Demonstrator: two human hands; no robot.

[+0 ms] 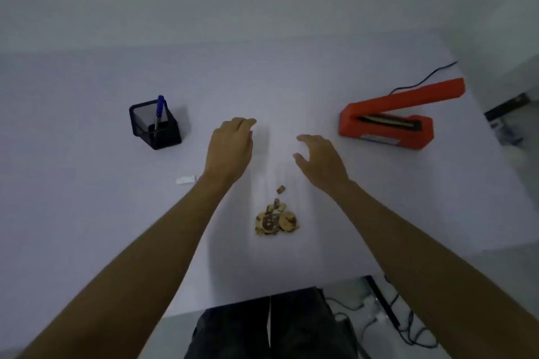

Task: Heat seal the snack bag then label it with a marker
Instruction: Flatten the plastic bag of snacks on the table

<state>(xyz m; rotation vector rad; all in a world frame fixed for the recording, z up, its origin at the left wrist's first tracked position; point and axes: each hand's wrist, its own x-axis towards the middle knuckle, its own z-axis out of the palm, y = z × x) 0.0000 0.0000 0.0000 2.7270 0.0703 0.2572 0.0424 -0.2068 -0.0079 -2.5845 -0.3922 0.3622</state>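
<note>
Hands over clear snack bag on white table

Snack bag (pixel 272 172), transparent and hard to make out, lies flat at table (pixel 87 213) centre, biscuits (pixel 275 220) at its near end. Left hand (pixel 230 148) touches the bag's far left corner, fingers curled; grip cannot be confirmed. Right hand (pixel 320 159) hovers spread, holding nothing. Red heat sealer (pixel 390 119) stands right, lid raised; blue marker (pixel 159 111) upright in black holder (pixel 156 127), left

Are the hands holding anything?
Cannot tell. The left hand and right hand reach at the far end of the clear bag, fingers spread.
</note>
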